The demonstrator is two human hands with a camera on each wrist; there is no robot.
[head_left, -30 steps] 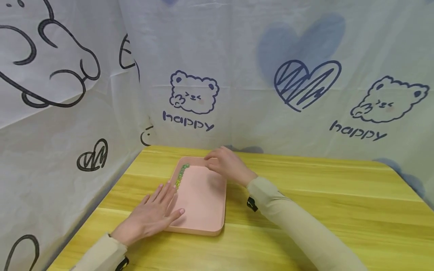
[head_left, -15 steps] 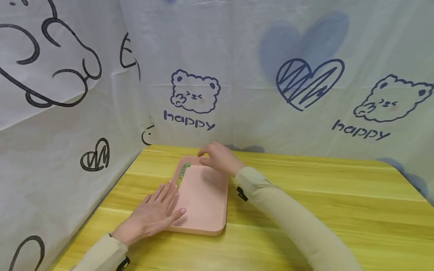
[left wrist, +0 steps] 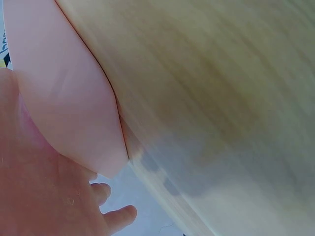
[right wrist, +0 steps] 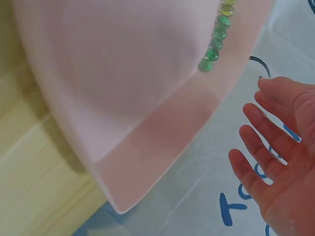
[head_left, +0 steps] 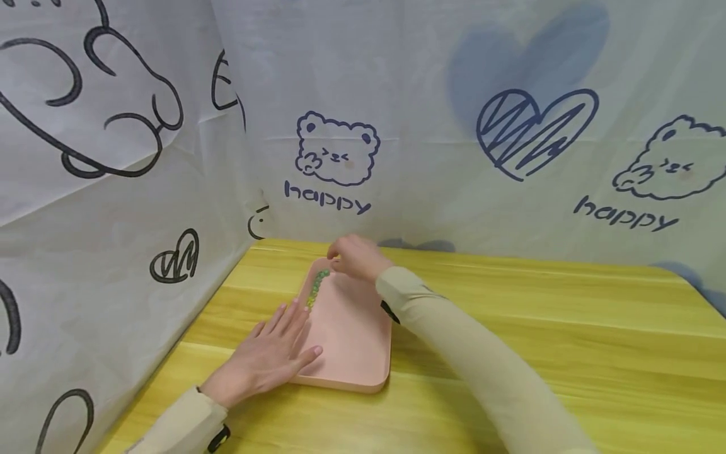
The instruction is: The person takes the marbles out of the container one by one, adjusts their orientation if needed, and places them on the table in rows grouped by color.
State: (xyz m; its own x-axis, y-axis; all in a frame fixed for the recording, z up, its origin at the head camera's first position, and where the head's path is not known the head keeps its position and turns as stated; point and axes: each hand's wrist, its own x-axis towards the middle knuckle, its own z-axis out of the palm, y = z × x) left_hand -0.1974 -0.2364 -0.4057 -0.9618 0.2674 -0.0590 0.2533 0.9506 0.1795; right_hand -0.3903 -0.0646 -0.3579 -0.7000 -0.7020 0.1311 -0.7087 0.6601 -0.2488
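A shallow pink tray lies on the table. Along its left wall runs a row of glass marbles, green toward the far corner and yellow nearer. My left hand lies over the tray's left rim with fingers spread straight; it hides the near end of the row. My right hand is over the far rim, close to the far left corner. In the right wrist view its loosely bent fingers hold nothing and appear apart from the green marbles.
The tray stands on a yellow wood-grain table. A white printed cloth hangs behind the table's far edge, and another cloth borders its left side. Table surface extends to the right of the tray.
My right hand has moved left along the tray's far rim, closer to the marbles. The left hand keeps its place on the tray. The head view has turned slightly right.
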